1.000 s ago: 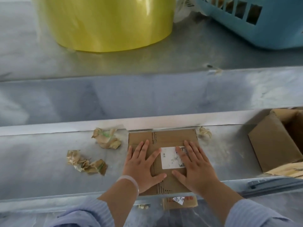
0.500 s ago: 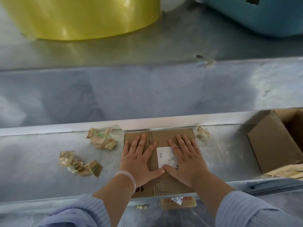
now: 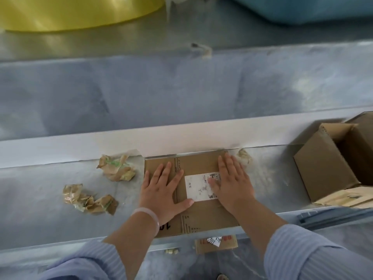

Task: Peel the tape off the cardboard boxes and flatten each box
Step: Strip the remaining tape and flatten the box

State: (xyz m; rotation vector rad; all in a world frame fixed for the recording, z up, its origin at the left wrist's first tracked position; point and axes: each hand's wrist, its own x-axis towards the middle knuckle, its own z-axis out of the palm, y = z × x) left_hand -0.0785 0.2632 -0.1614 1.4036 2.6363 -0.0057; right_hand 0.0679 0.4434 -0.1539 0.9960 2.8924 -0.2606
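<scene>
Hands first: your left hand [image 3: 163, 190] and right hand [image 3: 232, 182] both lie flat, fingers spread, palms pressed on the flattened box [image 3: 199, 162], gripping nothing, with the white label [image 3: 198, 186] between them. Box lies on the grey counter [image 3: 40, 209], its near edge at the counter's front lip; crumpled tape wads [image 3: 88, 200] [image 3: 116, 166] sit to its left, and a small one [image 3: 244, 155] just beside its far right corner. Open box [image 3: 323, 170] stands at right; yellow roll [image 3: 76, 13] and blue basket [image 3: 302, 9] sit farthest back.
</scene>
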